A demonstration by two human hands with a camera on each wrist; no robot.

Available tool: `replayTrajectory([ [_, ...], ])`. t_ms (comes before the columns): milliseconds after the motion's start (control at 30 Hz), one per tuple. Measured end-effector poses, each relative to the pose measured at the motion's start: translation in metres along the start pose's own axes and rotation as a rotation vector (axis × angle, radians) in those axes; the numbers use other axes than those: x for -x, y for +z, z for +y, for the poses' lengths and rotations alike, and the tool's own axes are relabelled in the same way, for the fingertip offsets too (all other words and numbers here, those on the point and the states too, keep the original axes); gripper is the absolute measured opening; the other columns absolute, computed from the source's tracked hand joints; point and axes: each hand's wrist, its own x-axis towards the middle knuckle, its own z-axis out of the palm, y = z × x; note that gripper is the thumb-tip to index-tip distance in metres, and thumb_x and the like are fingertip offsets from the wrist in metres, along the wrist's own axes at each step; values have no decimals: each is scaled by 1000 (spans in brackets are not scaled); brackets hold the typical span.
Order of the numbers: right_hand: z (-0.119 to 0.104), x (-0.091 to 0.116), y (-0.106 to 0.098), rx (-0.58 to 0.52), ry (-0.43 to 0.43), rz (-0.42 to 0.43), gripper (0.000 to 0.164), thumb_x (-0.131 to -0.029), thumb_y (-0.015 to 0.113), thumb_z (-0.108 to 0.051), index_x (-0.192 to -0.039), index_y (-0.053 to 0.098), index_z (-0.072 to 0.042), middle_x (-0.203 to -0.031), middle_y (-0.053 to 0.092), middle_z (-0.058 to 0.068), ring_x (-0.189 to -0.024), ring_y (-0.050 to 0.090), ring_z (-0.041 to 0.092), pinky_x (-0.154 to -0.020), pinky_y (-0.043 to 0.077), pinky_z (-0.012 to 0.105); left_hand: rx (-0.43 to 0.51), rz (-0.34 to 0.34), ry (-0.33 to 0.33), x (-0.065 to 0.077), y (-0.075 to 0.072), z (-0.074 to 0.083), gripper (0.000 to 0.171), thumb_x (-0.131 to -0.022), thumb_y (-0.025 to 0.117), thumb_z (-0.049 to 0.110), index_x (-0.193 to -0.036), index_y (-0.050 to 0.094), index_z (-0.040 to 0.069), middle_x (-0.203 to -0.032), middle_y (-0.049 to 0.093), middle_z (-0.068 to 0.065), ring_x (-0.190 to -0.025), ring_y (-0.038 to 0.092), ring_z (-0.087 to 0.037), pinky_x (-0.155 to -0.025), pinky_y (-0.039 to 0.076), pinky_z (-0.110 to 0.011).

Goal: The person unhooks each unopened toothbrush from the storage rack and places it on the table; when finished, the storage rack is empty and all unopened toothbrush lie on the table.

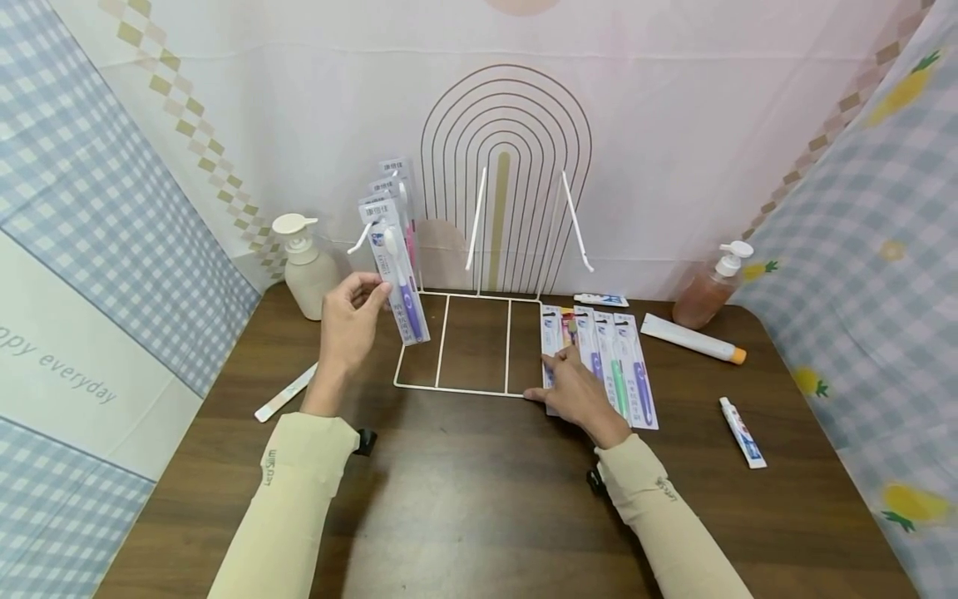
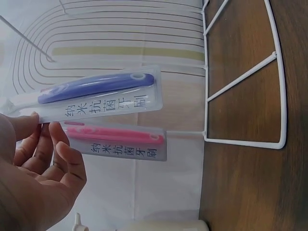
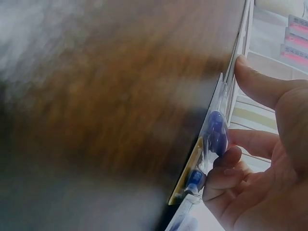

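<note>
My left hand (image 1: 350, 324) pinches the edge of a packaged purple toothbrush (image 1: 407, 299) between thumb and fingers. This pack hangs at the front of the left hook (image 1: 361, 239) of a white wire rack (image 1: 471, 391), with several more packs behind it. One of those is a packaged pink toothbrush (image 2: 118, 139). Over on the right, my right hand (image 1: 575, 387) touches the leftmost packaged toothbrush (image 1: 550, 326) in a row on the table, its thumb spread near the rack's front corner. In the right wrist view, fingertips meet that pack's purple handle (image 3: 218, 132).
Further right in the row lie a green toothbrush pack (image 1: 617, 387) and a purple one (image 1: 642, 383). A pump bottle (image 1: 310, 279) stands at the left, an amber one (image 1: 705, 295) at the right. Toothpaste tubes (image 1: 692, 339) lie around. Two bare hooks (image 1: 476, 218) project from the rack.
</note>
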Motion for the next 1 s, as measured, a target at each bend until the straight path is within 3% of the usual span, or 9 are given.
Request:
replayTrajectory([
  [167, -2, 4, -1, 15, -5, 0, 91, -97, 92, -48, -162, 59, 6, -143, 53, 26, -70, 50, 18, -56, 42, 33, -8, -13, -8, 0, 3, 0, 17, -110, 72, 2, -115, 74, -14, -88, 72, 10, -75, 68, 1, -76, 56, -12],
  [333, -10, 6, -4, 15, 15, -12, 90, -96, 93, -45, -162, 58, 5, -140, 53, 24, -73, 51, 19, -58, 44, 32, -48, -44, -35, 2, 5, -4, 19, -111, 71, 5, -116, 75, -13, -92, 75, -1, -76, 65, 4, -76, 54, -13],
  [500, 5, -3, 5, 24, 2, 1, 94, -94, 94, -49, -164, 58, 3, -138, 52, 21, -72, 52, 17, -57, 45, 31, -90, -69, -61, 6, 6, -13, 21, -111, 70, 7, -119, 77, -12, -99, 78, -8, -81, 66, 4, -79, 54, -12],
  [667, 11, -6, 9, 31, -5, 9, 95, -94, 94, -52, -163, 58, 2, -141, 54, 22, -78, 56, 19, -58, 46, 31, -148, -108, -101, 16, 7, -24, 24, -112, 69, 11, -120, 78, -9, -110, 79, -21, -87, 64, 6, -82, 52, -10],
  [800, 5, -3, 5, 42, -9, 12, 94, -94, 93, -53, -162, 60, 3, -142, 55, 26, -81, 57, 23, -60, 47, 34, -198, -142, -138, 27, 7, -36, 26, -113, 69, 15, -122, 79, -7, -117, 81, -26, -95, 68, -4, -84, 52, -11],
  [867, -2, 0, 1, 53, -7, 0, 94, -95, 92, -53, -162, 60, 4, -142, 54, 27, -81, 57, 24, -61, 48, 36, -229, -162, -166, 31, 6, -47, 26, -112, 70, 16, -123, 80, -6, -118, 82, -25, -99, 72, -12, -86, 54, -16],
  [1000, 5, -3, 4, 40, -5, 8, 93, -95, 93, -50, -162, 60, 4, -140, 54, 24, -76, 53, 20, -58, 45, 33, -262, -204, -196, 19, -2, -128, 21, -110, 76, 29, -113, 85, 11, -106, 86, -9, -96, 77, -14, -83, 60, -25],
])
